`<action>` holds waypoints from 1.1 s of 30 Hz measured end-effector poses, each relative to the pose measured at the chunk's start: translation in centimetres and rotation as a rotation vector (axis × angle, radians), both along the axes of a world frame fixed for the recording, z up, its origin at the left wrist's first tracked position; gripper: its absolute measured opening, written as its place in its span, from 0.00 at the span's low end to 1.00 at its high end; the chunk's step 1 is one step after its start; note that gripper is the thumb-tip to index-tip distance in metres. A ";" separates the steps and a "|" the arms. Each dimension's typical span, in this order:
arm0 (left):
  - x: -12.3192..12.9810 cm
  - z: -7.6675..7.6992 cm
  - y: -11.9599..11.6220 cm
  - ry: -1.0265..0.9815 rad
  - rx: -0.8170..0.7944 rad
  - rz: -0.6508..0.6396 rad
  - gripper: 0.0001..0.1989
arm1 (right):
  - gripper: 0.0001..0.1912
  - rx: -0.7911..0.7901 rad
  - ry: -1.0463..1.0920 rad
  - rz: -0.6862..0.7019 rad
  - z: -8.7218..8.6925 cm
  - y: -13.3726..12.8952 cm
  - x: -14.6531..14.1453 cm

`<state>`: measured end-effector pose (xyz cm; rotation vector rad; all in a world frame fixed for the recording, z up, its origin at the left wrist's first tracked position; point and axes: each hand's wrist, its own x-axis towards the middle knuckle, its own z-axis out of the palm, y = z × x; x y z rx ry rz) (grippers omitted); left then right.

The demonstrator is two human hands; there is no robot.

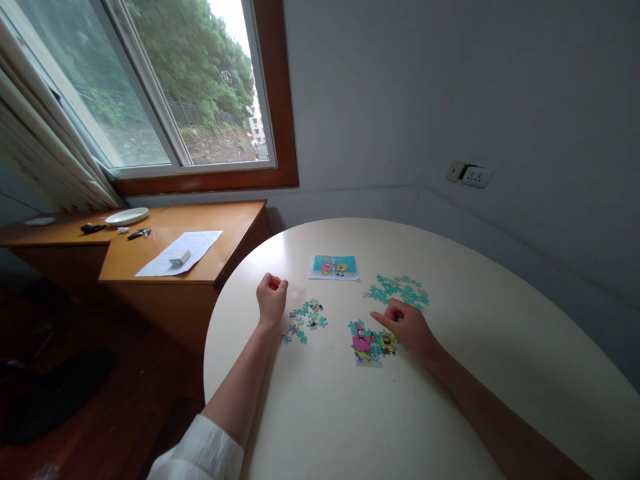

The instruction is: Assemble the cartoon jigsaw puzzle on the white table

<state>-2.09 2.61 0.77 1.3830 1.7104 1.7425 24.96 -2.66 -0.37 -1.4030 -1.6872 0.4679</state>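
Observation:
My left hand [273, 299] rests on the round table in a loose fist, left of a small pile of loose jigsaw pieces [313, 313]; nothing shows in it. My right hand [409, 328] hovers at the right edge of a partly joined jigsaw puzzle [364, 343] with a pink starfish and a yellow sponge character. Its thumb points left, apart from the curled fingers, and no piece is visible in it. The hand hides part of the puzzle's right side. Beyond it lies a spread of turquoise jigsaw pieces [397, 291]. A reference picture card [334, 267] lies farther back.
The round white table [320, 427] stands near the wall. To the left is a wooden desk [240, 223] with a paper sheet [205, 243], a small white box [179, 258], keys [139, 234] and a white plate [127, 216]. A wall socket [477, 176] is at the right.

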 end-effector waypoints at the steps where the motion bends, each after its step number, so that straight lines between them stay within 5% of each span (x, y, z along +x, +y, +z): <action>1: 0.0 0.0 0.0 0.003 -0.001 0.001 0.07 | 0.26 -0.003 0.005 0.000 0.0 0.0 0.0; 20: 0.0 -0.2 0.1 0.010 -0.010 -0.004 0.08 | 0.26 0.029 0.139 -0.089 0.9 -0.5 -0.2; 33: -0.1 -0.1 0.1 -0.004 -0.013 -0.012 0.09 | 0.19 -0.007 0.243 -0.004 -0.4 0.4 0.0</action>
